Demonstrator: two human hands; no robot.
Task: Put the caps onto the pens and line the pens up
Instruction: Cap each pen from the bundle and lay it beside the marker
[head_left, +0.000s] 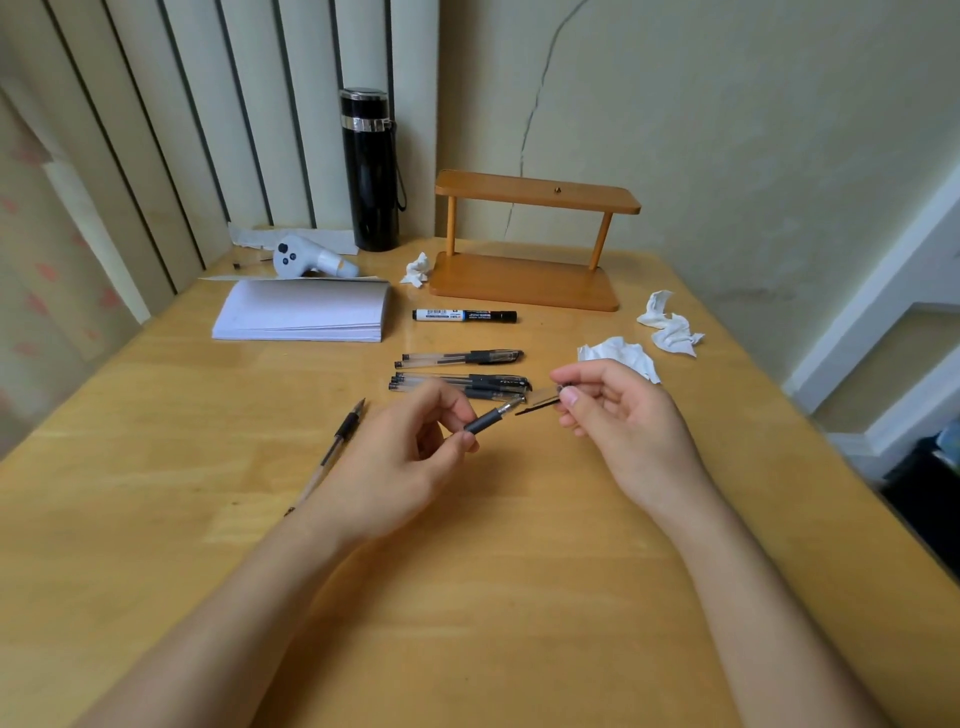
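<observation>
My left hand (410, 457) grips an uncapped black gel pen (491, 415) by its rubber grip, tip pointing right. My right hand (618, 410) pinches a clear pen cap (540, 402) with a black clip, its mouth a short gap from the pen tip. Behind my hands lie capped gel pens: one alone (462, 357) and a close bunch (462, 384), all lying left to right. Another uncapped pen (332, 452) lies slanted on the table to the left of my left hand. A black-and-white marker (465, 315) lies capped further back.
A stack of white paper (306, 312), a white handheld device (311, 260) and a black flask (371, 171) stand at the back left. A small wooden shelf (530, 234) is at the back centre. Crumpled tissues (670, 322) lie right, one (418, 270) by the shelf.
</observation>
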